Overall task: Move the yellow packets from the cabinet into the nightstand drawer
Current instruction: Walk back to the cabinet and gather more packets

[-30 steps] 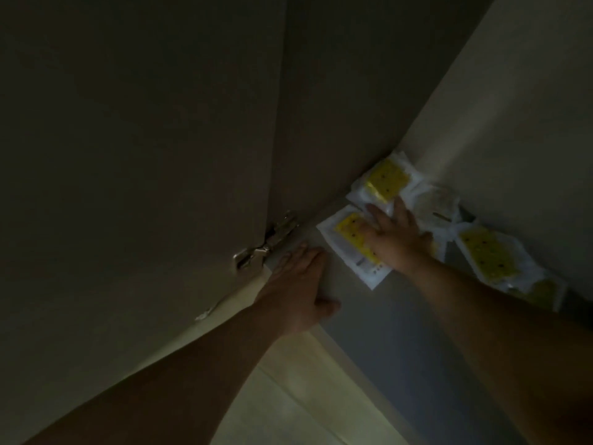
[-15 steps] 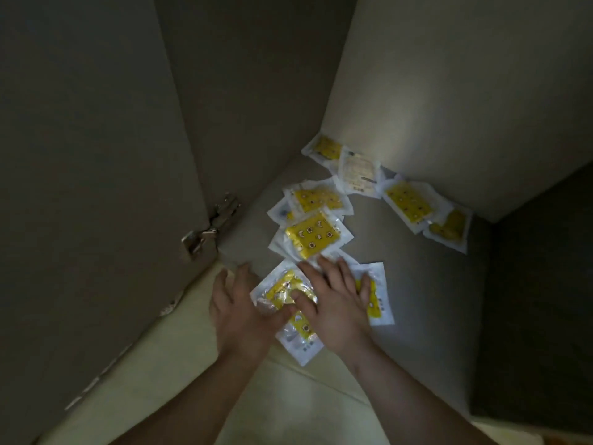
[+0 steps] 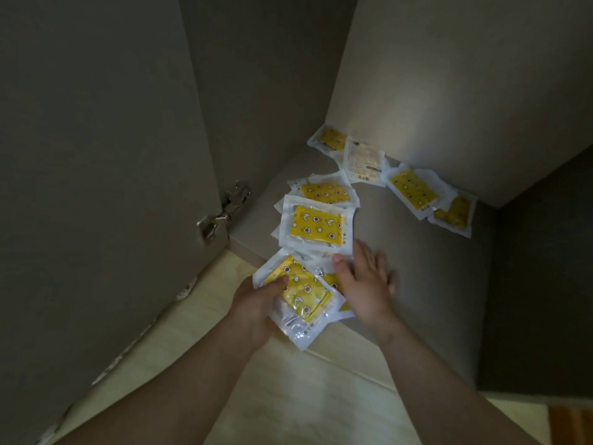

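Two hands: mine, at the grey cabinet shelf (image 3: 417, 268) front edge.
My left hand (image 3: 253, 303): grips the yellow star-printed plastic packet (image 3: 303, 292) overhanging that edge.
My right hand (image 3: 365, 287): flat, fingers straight, just right of it.
Behind: more packets (image 3: 316, 224) reach the back wall.

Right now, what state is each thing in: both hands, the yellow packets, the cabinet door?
Left hand: grips the front packets, thumb on top.
Right hand: fingers straight, laid on the front packets.
Front packets: bunched, overhanging the shelf edge.
Middle packets: lying flat, overlapped, yellow side up.
Back packets: lying along the rear wall, one pale side up.
Cabinet door: open.
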### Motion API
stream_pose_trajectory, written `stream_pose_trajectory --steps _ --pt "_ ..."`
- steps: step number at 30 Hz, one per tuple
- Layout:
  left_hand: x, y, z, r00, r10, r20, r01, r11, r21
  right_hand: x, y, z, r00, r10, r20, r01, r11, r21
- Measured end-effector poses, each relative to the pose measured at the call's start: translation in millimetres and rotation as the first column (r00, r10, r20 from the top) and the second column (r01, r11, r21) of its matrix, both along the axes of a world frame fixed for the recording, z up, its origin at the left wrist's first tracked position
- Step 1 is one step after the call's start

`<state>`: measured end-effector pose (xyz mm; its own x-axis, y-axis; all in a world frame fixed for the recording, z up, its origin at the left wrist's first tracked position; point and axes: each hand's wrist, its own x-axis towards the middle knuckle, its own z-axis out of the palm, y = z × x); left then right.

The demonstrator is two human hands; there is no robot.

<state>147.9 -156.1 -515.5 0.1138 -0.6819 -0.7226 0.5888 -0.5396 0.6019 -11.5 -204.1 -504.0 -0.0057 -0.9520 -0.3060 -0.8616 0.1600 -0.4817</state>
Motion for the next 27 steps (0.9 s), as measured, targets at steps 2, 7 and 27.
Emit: stream_pose_trajectory --steps 2,7,27 --pt "-1.7 -1.1 1.1 0.997 -0.04 -0.062 0.038 0.999 -0.024 4.8 7.0 -4.6 0.998 -0.004 0.069 0.007 0.999 -0.037" --pt "-10.9 1.0 4.3 0.987 -0.114 -0.11 0.112 0.993 -0.024 27.4 11.1 -5.9 0.898 -0.139 0.418 0.193 0.977 -0.091" --pt "47.5 39.2 12.3 0.961 -0.181 -0.207 0.183 0.983 -0.014 23.3 51.5 11.9 0.818 -0.373 0.439 0.336 0.928 0.163"
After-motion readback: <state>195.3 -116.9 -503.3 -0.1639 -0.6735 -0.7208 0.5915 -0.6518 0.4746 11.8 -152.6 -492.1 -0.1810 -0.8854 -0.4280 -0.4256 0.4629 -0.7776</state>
